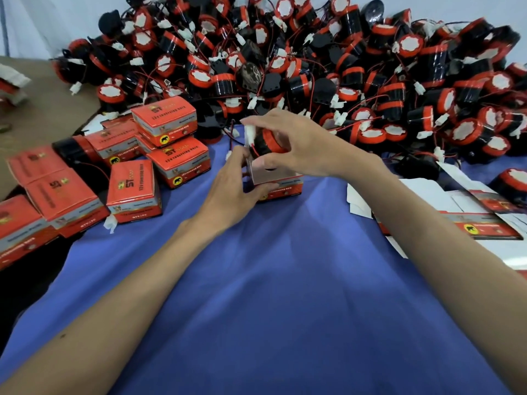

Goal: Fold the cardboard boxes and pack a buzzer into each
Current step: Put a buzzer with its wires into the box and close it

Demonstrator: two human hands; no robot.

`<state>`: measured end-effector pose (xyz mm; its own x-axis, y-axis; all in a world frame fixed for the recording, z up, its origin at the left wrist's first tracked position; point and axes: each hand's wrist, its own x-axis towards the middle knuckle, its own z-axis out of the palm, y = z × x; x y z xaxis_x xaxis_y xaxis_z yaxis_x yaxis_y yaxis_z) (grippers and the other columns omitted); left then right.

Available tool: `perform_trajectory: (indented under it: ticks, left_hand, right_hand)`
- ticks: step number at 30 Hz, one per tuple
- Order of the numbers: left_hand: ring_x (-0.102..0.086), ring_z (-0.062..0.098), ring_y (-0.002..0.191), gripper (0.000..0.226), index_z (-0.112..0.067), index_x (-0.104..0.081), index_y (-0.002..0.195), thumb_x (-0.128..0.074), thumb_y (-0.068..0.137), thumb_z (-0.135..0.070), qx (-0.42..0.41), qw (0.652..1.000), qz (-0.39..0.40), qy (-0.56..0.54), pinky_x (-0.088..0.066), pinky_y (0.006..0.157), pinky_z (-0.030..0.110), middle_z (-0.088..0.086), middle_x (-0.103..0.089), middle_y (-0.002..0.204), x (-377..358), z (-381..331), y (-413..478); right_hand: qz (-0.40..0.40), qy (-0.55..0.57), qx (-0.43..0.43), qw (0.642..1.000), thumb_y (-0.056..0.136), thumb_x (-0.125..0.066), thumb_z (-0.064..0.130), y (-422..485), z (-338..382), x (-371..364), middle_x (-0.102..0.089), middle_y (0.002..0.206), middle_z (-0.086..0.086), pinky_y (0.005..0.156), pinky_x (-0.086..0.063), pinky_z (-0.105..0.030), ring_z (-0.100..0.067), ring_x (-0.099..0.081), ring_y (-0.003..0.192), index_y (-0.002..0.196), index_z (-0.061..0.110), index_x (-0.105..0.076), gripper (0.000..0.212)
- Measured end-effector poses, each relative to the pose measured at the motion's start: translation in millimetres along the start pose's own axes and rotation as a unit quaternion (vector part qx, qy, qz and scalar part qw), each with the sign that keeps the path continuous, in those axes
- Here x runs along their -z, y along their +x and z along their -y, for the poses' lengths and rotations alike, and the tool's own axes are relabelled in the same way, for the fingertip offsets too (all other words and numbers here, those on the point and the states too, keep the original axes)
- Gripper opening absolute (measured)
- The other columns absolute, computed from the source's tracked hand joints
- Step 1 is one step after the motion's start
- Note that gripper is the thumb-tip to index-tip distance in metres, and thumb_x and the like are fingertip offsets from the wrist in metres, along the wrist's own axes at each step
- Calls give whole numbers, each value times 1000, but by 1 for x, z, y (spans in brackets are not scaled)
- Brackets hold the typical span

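Cloth: a blue cloth (285,280) is covering the bench across the lower half of the frame, giving a soft working patch between the two forearms.
Left hand: the left hand (228,192) is reaching in from the lower left. Its grip is closing on the left side of the open box (281,185), with the thumb low against the front wall. I judge it is steadying the box and holding the flap back.
Open box: it is sitting on the cloth at centre frame, mouth up, with one pale flap standing at its left.
Right hand: the right hand (296,141) is arching over from the right, its grip clamped around the buzzer (268,142).
Buzzer: it is hanging just above the box mouth, not yet inside. Its white connector (251,134) is sticking up by the fingertips, probably so the wire can be tucked in with the body.
Packed boxes: closed boxes (134,189) are piling up at centre left, out of the way.
Flat blanks: unfolded cartons (484,220) are lying at the right edge, within reach for folding.
Stock: a heap of buzzers (285,52) is filling the top of the frame.
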<state>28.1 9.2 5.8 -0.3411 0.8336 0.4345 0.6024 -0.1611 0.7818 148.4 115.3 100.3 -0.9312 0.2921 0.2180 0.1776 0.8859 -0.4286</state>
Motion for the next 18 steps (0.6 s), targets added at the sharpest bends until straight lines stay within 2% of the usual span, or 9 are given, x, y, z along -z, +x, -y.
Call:
perform_trajectory:
  ticks: [2, 4, 6, 8, 10, 14, 18]
  left_hand:
    - [-58, -12, 85, 39, -22, -38, 96, -74, 84, -15, -5, 1000, -3, -13, -46, 70, 8, -12, -53, 96, 1, 0, 0]
    - [-60, -6, 84, 43, -31, -35, 91, -75, 83, -16, -7, 1000, -6, -17, -48, 71, 11, -13, -57, 94, 1, 1, 0]
    - [-61, -5, 85, 45, -32, -35, 90, -76, 82, -16, -13, 1000, -4, -26, -49, 71, 12, -14, -59, 92, 1, 2, 0]
    - [-61, -4, 85, 47, -32, -35, 90, -77, 81, -16, -22, 999, -3, -29, -49, 71, 11, -15, -59, 91, 0, 2, 0]
    - [-61, 0, 87, 48, -33, -34, 89, -78, 80, -17, -26, 999, -5, -29, -51, 75, 15, -15, -56, 92, 1, 3, 0]
    - [-59, 6, 89, 48, -33, -33, 88, -78, 80, -18, -26, 999, -6, -22, -54, 82, 29, -19, -51, 91, 2, 4, 0]
    - [-58, 3, 88, 47, -33, -33, 88, -77, 82, -16, -24, 999, -8, -30, -53, 81, 21, -16, -51, 94, 2, 7, 2]
  right_hand:
    - [8, 0, -5, 1000, 86, -70, 32, 0, -3, 0, -41, 107, 10, 77, -30, -5, 6, -39, 80, 142, 22, -43, 62]
    - [31, -17, 0, 999, 85, -72, 22, -1, -5, -3, -40, 114, 5, 86, -31, -4, 4, -39, 95, 133, 17, -52, 52]
    - [50, -36, 10, 998, 83, -72, 12, -3, -5, -7, -40, 119, -1, 99, -31, -12, -9, -40, 110, 121, 11, -58, 40]
    - [61, -65, 9, 996, 85, -68, 11, -4, -5, -14, -41, 125, -4, 106, -32, -28, -20, -40, 118, 117, 10, -59, 33]
    - [70, -97, -5, 993, 89, -61, 14, -3, -4, -20, -38, 129, 0, 105, -33, -39, -20, -34, 116, 116, 13, -55, 27]
    - [101, -129, -43, 986, 95, -49, 18, -1, -1, -25, -33, 133, 8, 102, -29, -48, -10, -20, 106, 123, 19, -47, 29]
    - [69, -133, -35, 988, 95, -50, 21, -1, -2, -30, -31, 133, 6, 100, -33, -50, -14, -24, 110, 118, 19, -49, 23]
